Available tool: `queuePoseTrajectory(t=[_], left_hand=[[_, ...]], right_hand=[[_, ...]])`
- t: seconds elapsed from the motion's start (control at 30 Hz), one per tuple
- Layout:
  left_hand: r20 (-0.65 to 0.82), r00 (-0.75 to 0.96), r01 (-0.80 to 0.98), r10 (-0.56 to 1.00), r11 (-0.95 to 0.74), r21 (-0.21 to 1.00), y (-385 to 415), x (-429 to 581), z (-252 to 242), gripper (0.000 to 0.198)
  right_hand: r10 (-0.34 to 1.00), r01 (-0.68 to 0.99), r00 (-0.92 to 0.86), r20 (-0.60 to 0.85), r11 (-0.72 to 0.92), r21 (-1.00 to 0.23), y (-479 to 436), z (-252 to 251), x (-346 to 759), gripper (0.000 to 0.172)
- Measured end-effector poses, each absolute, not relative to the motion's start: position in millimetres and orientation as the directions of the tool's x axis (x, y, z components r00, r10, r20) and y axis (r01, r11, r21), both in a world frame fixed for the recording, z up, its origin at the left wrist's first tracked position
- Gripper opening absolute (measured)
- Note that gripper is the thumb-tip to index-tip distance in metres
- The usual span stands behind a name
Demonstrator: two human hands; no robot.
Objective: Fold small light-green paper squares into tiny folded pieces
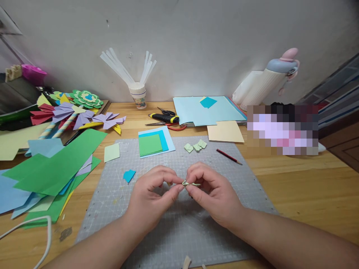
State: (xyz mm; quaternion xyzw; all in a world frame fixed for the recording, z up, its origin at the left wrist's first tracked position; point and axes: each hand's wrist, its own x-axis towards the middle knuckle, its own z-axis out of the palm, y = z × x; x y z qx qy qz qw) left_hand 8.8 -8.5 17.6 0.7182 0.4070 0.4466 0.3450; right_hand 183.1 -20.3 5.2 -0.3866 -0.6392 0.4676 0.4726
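Between both hands, above the grey cutting mat (117,224), is a small folded piece of pale green paper (193,184). My left hand (155,196) pinches its left end between thumb and forefinger. On its right part, my right hand (214,192) pinches it too, partly covering it. Beyond the hands lie several small folded pale green paper pieces (195,146) in a row. To their left is a stack of square green paper (151,145) on blue sheets. A small folded blue paper piece (129,175) rests left of my left hand.
A pencil (229,156) lies at the mat's upper right. Scissors (159,123) and pliers (168,112) lie behind the mat, near a paper cup (138,99) holding white strips. Green paper strips (64,162) and folded paper flowers (84,114) crowd the left; a bottle (259,87) leans at back right.
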Motion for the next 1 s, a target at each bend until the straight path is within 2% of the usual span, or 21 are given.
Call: queuePoseTrajectory(t=[0.57, 0.77, 0.83, 0.93, 1.0], left_hand=[[0.426, 0.274, 0.329, 0.862, -0.500, 0.801, -11, 8, 19, 0.009], [0.488, 0.307, 0.322, 0.817, -0.572, 0.754, -11, 7, 22, 0.011], [0.526, 0.318, 0.324, 0.789, -0.612, 0.722, -11, 6, 23, 0.012], [0.583, 0.310, 0.348, 0.751, -0.660, 0.665, -12, 2, 22, 0.015], [0.612, 0.302, 0.383, 0.731, -0.681, 0.624, -12, -1, 20, 0.020]], right_hand=[[0.936, 0.053, -0.279, 0.214, 0.238, -0.970, -20, 8, 182, 0.008], [0.930, 0.055, -0.320, 0.181, 0.209, -0.976, -23, 7, 182, 0.007], [0.939, 0.028, -0.310, 0.151, 0.168, -0.985, -24, 6, 183, 0.011], [0.980, -0.062, -0.195, 0.039, 0.027, -0.998, -22, 5, 185, 0.026], [0.981, -0.147, -0.162, -0.106, -0.130, -0.981, -19, 6, 186, 0.020]])
